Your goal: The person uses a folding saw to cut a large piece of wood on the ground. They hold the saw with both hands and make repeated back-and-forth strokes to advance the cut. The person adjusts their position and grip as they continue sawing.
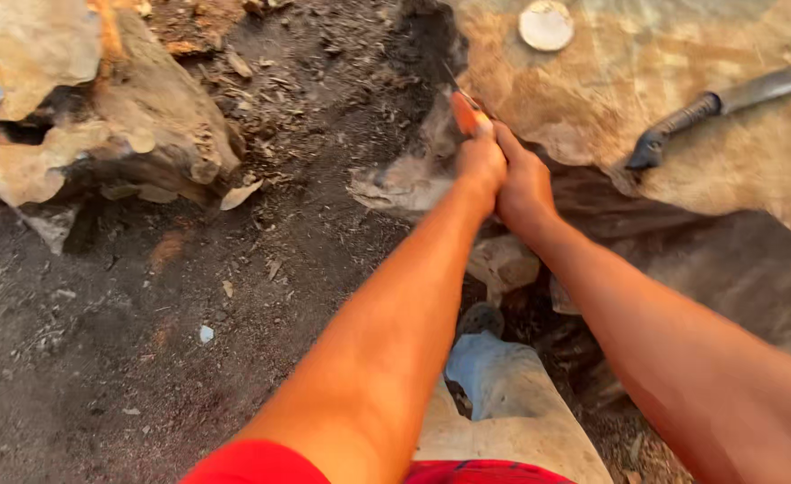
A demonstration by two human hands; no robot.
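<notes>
Red shorts (261,466) nearest; 2 hands, left hand (480,163) + right hand (523,184), gripping 1 orange handle (465,114); 1 machete (727,103) on rock (664,54).

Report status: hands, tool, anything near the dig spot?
Left hand and right hand both clamped on orange-handled tool, tip in dark soil. Pale rock alongside; black-gripped tool and round disc lying on it.

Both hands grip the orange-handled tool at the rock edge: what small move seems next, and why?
Probably press the orange-handled tool further down into the dark gap beside the pale rock: left hand and right hand are clasped together on its handle, arms extended, tip already in the soil.
</notes>
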